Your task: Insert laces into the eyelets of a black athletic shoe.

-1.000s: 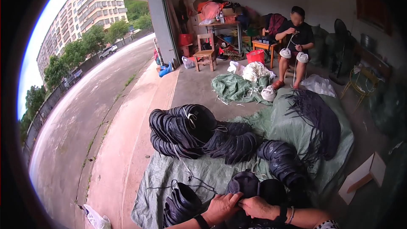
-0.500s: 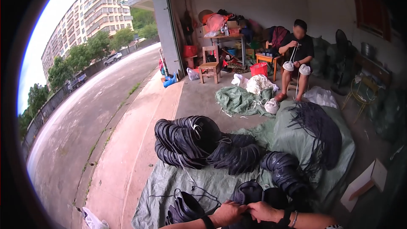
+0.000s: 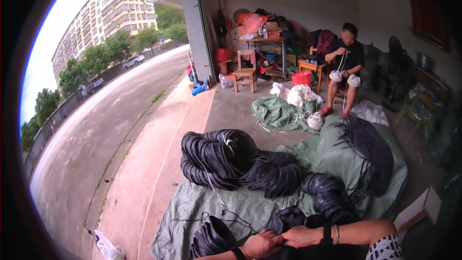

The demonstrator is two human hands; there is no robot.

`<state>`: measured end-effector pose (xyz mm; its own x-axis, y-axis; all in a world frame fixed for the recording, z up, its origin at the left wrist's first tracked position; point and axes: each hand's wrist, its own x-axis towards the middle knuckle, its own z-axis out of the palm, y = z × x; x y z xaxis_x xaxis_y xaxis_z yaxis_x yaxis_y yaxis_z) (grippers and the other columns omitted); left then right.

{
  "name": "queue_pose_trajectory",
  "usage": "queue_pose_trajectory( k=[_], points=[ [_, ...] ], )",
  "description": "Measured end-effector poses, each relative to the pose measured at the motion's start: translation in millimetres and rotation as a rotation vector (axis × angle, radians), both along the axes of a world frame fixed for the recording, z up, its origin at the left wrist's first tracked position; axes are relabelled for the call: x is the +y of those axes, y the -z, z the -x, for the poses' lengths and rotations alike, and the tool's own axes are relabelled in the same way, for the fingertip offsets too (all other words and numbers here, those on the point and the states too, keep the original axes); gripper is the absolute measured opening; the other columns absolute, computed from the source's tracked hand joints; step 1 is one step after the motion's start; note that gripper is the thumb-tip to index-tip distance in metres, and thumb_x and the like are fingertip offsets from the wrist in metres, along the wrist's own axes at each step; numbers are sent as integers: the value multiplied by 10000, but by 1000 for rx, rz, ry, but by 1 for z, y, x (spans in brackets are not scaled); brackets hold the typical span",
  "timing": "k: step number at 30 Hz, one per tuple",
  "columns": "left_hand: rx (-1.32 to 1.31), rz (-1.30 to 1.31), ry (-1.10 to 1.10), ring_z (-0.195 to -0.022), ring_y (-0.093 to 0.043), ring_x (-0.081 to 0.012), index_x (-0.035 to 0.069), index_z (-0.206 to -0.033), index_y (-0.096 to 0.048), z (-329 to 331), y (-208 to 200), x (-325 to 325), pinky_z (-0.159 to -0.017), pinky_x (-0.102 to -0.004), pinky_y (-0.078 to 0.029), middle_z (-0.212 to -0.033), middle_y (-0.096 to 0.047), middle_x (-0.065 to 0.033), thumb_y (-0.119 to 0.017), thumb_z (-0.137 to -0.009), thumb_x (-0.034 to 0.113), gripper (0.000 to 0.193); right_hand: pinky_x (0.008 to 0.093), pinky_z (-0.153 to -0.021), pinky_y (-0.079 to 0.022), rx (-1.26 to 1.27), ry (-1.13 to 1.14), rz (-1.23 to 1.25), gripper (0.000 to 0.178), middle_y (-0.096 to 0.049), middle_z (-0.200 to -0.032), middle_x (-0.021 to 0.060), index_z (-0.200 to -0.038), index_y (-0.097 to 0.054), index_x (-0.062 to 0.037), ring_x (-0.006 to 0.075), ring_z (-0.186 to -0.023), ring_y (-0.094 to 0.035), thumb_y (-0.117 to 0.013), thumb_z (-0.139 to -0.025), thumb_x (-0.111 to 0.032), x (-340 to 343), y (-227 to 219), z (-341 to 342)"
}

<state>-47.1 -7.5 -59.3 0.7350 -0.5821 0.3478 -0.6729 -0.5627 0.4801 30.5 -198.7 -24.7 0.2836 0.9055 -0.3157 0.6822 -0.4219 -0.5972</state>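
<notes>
While my left hand (image 3: 261,244) and right hand (image 3: 299,237) meet at a black cupped piece (image 3: 288,218), I judge it unfinished.
Whether they clamp anything I cannot tell; beyond, nested black stacks (image 3: 209,156) on green tarpaulin (image 3: 185,204) appear done, loose black strips (image 3: 378,161) on a green mound (image 3: 332,151) unused.

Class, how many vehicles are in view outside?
2: a white car in the picture's upper left, and a truck lower and further left. Others may be hidden.

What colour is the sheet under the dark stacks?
The sheet is dull green, best in head view.
</notes>
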Motion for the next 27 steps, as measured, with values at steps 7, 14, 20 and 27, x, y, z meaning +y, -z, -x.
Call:
queue_pose_trajectory(
  k=[7,14,20,27],
  points=[
    [-109,36,16,-751,-570,-219,93,-978,-586,1,7,-1,-781,-342,-449,-768,-566,-39,-696,-759,198,267,458,-708,-483,-46,-115,105,218,-660,-829,149,-921,-609,-46,355,-815,-643,-536,-856,-241,7,-4,-5],
    [-127,68,-49,-720,-564,-225,93,-937,-583,4,13,-3,-754,-340,-459,-740,-555,-40,-710,-754,206,250,431,-659,-487,-188,-180,52,204,-650,-752,145,-889,-603,-38,348,-731,-643,-534,-854,-226,4,-1,-6],
    [-184,55,-39,-701,-558,-228,88,-897,-584,3,13,-5,-739,-334,-467,-728,-549,-35,-719,-743,203,234,412,-595,-462,406,60,262,186,-603,-609,108,-866,-615,-67,293,-610,-608,-526,-854,-230,9,-12,-16],
    [-171,94,-81,-740,-575,-228,93,-899,-590,4,7,-4,-738,-331,-473,-753,-562,-44,-696,-777,231,213,461,-624,-490,-185,-219,54,189,-644,-746,178,-881,-591,-10,352,-733,-651,-545,-812,-180,7,3,-12]
  ],
)
